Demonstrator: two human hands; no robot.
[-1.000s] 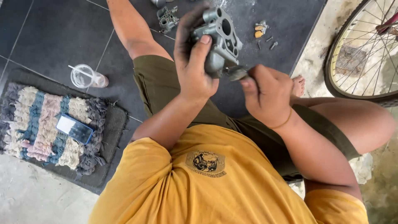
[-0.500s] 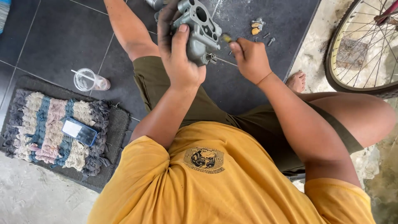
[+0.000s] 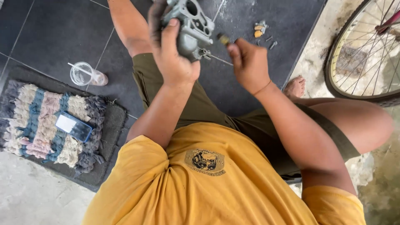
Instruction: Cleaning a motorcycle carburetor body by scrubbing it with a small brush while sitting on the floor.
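A grey cast-metal carburetor [image 3: 189, 27] is held up above the dark tiled floor, tilted, its round bores and open chambers facing the camera. A thin metal rod sticks out from its lower right side. Just right of it is a small brass-coloured part [image 3: 223, 39], pinched at the fingertips.

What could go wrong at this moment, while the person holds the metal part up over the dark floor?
1. The right hand pinches a small brass piece only at its fingertips; it might slip and roll away on the dark tiles.
2. The left hand alone carries the grey carburetor body; it might drop onto the lap.
3. The loose small parts lie near the tile edge and might scatter.
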